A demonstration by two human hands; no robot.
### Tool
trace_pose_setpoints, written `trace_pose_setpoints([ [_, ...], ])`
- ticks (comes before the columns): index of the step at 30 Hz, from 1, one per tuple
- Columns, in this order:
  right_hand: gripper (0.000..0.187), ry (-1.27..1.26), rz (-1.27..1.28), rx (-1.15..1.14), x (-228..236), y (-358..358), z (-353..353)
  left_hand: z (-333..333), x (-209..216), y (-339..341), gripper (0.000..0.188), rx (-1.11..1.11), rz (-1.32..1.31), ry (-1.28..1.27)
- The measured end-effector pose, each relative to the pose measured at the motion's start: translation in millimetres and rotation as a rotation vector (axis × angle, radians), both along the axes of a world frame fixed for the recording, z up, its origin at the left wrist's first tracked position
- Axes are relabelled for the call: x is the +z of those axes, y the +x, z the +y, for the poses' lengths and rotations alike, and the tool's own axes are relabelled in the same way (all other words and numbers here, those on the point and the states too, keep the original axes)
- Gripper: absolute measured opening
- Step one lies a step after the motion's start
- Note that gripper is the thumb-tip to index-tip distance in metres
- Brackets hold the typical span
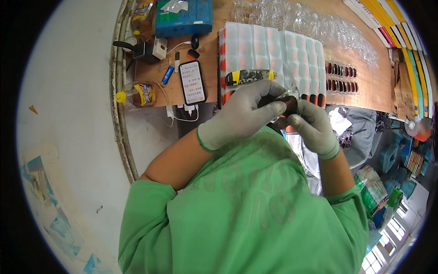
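My left hand [244, 109], in a pale knit glove with a green cuff, is closed in a pinch at the front edge of the table. My right hand [317, 128], gloved alike, pinches from the other side. Between their fingertips is a dark brown, glossy lens-like piece [290, 104], with a scrap of clear plastic film [293, 91] above it. Fingers hide part of the piece. Just beyond lies a stack of white pocketed sheets [260, 50] with orange-and-black pieces showing through and at its edges. A yellow-and-black patterned utility knife [251, 76] rests on the stack.
Left are a phone [192, 82], a blue tube [167, 76], a drink bottle [139, 93], cables and a blue box [183, 20]. Clear plastic trays [296, 18] stand behind the stack. Trays of dark pieces [341, 86] lie right, near stacked yellow-and-white boxes [388, 23].
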State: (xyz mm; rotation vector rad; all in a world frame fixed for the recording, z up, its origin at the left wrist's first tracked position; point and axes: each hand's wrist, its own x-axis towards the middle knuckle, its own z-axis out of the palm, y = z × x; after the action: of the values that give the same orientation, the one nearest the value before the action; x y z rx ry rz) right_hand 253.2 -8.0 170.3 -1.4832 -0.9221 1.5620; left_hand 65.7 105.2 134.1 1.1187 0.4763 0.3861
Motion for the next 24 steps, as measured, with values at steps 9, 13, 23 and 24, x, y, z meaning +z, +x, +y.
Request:
trace_pose_setpoints([
  [9,0.027,0.214,-0.359,-0.08,-6,-24,-28,-13,-11,-8,0.018,-0.027,-0.016,0.287],
  [13,0.026,0.249,-0.44,-0.076,5,-27,-24,-11,-3,-7,0.016,0.042,0.025,0.471],
  [23,0.02,0.224,-0.164,-0.076,-13,-8,-29,-13,7,-6,0.019,0.014,-0.06,0.61],
  [24,0.018,0.208,-0.145,-0.137,-16,-10,-29,-11,10,-5,0.02,0.023,-0.025,0.63],
])
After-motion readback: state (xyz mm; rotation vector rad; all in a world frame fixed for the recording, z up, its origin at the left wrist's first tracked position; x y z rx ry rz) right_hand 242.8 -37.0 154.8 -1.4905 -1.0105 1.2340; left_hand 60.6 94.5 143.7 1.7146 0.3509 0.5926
